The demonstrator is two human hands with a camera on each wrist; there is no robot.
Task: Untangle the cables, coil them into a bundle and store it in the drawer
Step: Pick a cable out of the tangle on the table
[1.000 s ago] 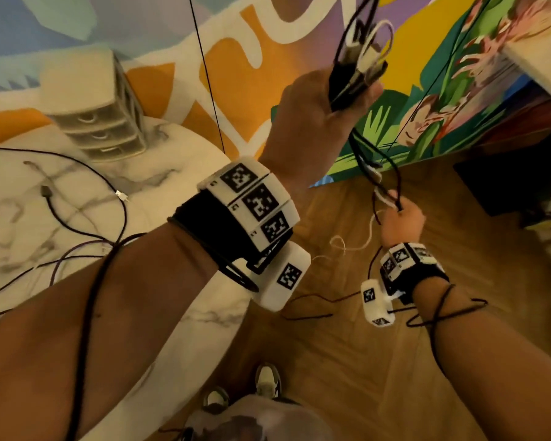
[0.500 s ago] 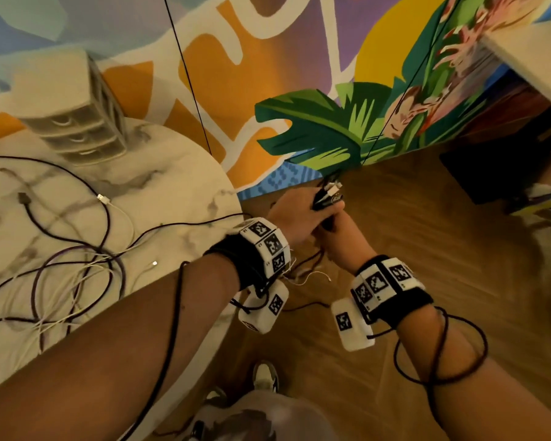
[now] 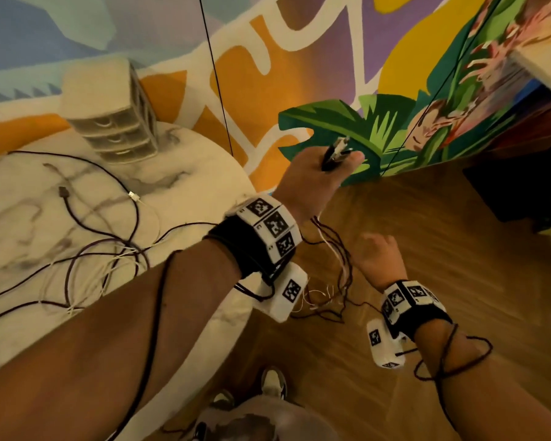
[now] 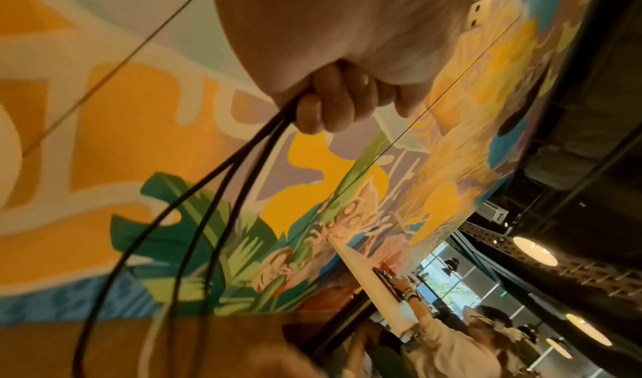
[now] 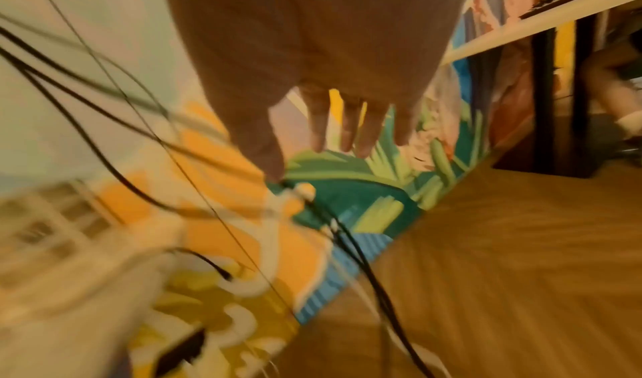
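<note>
Left hand (image 3: 312, 179): I have it clenched around a bunch of cable ends (image 3: 336, 152), raised off the table's right edge; the left wrist view shows my fingers (image 4: 333, 103) curled over dark strands.
Right hand (image 3: 379, 259): lower and nearer, fingers spread and relaxed, holding nothing that I can see; strands pass just beside the thumb.
Cables (image 3: 334, 249): they drop from my fist toward the floor, and more lie in loose loops (image 3: 109, 259) on the marble table (image 3: 188, 160). One dark strand is wrapped round my right forearm (image 3: 452, 358).
Handling: thin, limp and light, I judge; they will snag rather than slide. Best taken just below the fist and drawn through.
Drawer unit (image 3: 115, 116): far left on the table, drawers apparently shut.
</note>
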